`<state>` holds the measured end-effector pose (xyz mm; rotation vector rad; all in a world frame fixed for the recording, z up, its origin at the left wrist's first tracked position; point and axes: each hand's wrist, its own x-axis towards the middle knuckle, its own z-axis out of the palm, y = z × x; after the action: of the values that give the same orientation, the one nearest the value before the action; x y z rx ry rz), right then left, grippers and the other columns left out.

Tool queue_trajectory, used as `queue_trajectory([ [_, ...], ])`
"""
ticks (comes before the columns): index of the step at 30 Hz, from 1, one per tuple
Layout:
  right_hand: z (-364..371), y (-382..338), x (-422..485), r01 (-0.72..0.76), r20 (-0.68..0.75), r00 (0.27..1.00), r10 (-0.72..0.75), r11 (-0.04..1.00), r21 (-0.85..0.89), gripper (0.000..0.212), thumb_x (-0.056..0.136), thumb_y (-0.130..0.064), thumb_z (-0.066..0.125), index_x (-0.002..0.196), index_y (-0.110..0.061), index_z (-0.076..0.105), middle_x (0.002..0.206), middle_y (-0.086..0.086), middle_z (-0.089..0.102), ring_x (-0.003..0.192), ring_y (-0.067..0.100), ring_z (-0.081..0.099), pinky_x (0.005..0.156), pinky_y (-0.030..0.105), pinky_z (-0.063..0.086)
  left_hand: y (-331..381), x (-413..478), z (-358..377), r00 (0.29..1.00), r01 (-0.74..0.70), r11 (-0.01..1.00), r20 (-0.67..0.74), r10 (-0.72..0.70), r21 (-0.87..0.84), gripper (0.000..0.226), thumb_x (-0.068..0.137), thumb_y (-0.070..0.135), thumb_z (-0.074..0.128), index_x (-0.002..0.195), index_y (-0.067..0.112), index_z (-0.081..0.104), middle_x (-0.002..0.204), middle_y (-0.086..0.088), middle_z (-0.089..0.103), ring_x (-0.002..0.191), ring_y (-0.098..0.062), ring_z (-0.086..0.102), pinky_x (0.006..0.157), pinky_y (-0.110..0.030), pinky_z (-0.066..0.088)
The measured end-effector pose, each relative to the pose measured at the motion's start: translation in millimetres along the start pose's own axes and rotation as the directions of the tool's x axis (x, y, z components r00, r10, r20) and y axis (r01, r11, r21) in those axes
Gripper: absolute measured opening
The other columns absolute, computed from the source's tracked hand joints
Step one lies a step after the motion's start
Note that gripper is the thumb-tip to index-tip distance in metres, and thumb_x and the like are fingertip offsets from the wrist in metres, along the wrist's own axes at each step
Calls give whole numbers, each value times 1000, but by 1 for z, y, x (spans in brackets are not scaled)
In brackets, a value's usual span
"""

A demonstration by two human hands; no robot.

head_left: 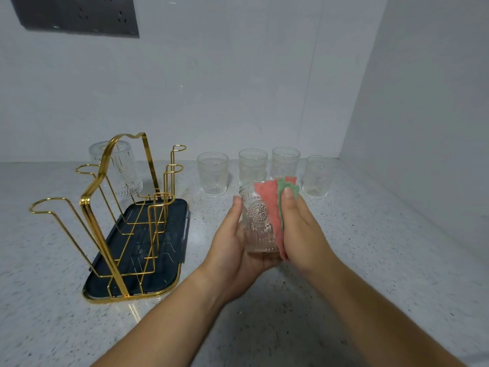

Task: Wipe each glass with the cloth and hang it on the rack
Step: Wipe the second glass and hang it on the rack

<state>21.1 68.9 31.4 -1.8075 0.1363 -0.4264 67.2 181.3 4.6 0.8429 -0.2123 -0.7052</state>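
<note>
My left hand (232, 242) grips an embossed clear glass (258, 221) from below and from the left, holding it above the counter. My right hand (299, 226) presses a folded pink and green cloth (275, 205) against the glass's right side. A gold wire rack (111, 207) on a dark tray (169, 263) stands to the left. One glass (124, 170) hangs upside down on the rack's far left peg. Several upright glasses stand in a row by the wall, the leftmost (213, 173) nearest the rack and the rightmost (317, 176) near the corner.
The speckled stone counter (370, 260) runs to grey walls at the back and right, which meet in a corner. A dark socket panel (76, 14) is mounted on the back wall at the top left.
</note>
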Motion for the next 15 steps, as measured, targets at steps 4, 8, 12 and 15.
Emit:
queue_trajectory([
  [4,10,8,-11,18,43,999,-19,1000,15,39,107,-49,27,136,-31,47,116,-12,67,104,-3,67,93,22,53,0,-3,-2,997,-76,995,-22,77,57,66,99,64,37,129,19,75,130,-12,74,121,-27,72,108,-50,50],
  [8,16,23,-34,77,145,987,-74,997,-17,40,107,-42,31,146,-50,26,140,-24,54,128,-13,51,104,6,38,4,-6,-2,998,-59,998,-34,59,8,71,90,67,46,109,9,82,124,-18,76,117,-28,73,108,-41,50],
  [12,15,28,-39,114,119,987,-108,992,-47,57,105,-48,31,158,-35,15,146,-20,50,133,-8,48,111,15,38,4,-5,-2,1000,-27,998,0,27,57,81,86,74,42,110,9,83,124,-16,76,118,-26,73,104,-37,53],
  [15,9,16,-23,11,15,1000,-12,997,74,42,105,-52,29,138,-30,45,122,-8,68,113,4,67,96,19,53,1,0,-4,999,-36,993,-18,38,113,74,96,69,37,125,14,77,131,-15,73,119,-28,72,101,-45,57],
])
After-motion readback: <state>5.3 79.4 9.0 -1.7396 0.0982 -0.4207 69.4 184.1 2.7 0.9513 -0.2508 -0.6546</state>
